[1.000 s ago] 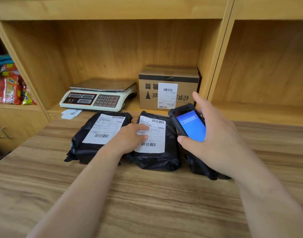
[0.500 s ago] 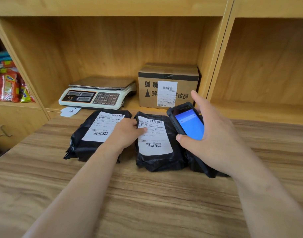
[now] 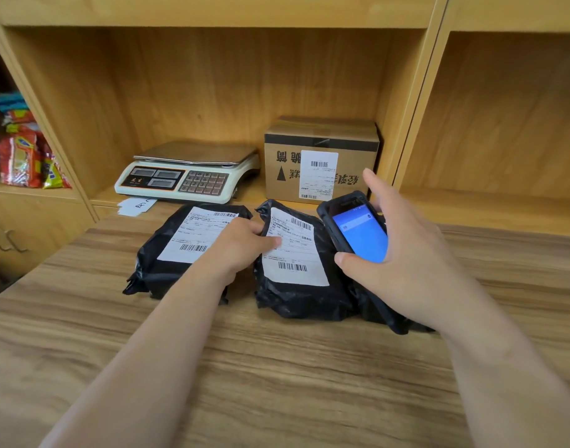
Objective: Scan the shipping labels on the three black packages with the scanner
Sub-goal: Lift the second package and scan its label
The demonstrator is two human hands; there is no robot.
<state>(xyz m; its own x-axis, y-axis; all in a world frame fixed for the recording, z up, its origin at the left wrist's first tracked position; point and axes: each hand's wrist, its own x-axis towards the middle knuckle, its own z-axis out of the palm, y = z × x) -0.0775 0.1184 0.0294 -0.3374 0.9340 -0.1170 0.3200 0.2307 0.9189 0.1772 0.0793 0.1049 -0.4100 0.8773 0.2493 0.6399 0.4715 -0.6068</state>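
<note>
Three black plastic packages lie in a row on the wooden table. The left package point(image 3: 154, 266) shows its white label face up. The middle package point(image 3: 303, 299) also carries a white label point(image 3: 293, 250) with barcodes. My left hand point(image 3: 241, 244) grips the middle package's left edge, thumb on the label. The right package point(image 3: 383, 313) is mostly hidden under my right hand point(image 3: 406, 253). That hand holds the black handheld scanner point(image 3: 358, 234), blue screen facing me, above the gap between the middle and right packages.
A cardboard box point(image 3: 322, 140) with a label and a white weighing scale point(image 3: 186, 176) sit in the shelf behind the packages. A paper slip point(image 3: 136, 206) lies before the scale. Colourful snack bags point(image 3: 24, 156) fill the left shelf. The wooden table point(image 3: 277, 383) extends toward me.
My left hand has turned the middle package clockwise and pulled it toward the scanner, so a gap opened beside the left package. The scanner has stayed in place.
</note>
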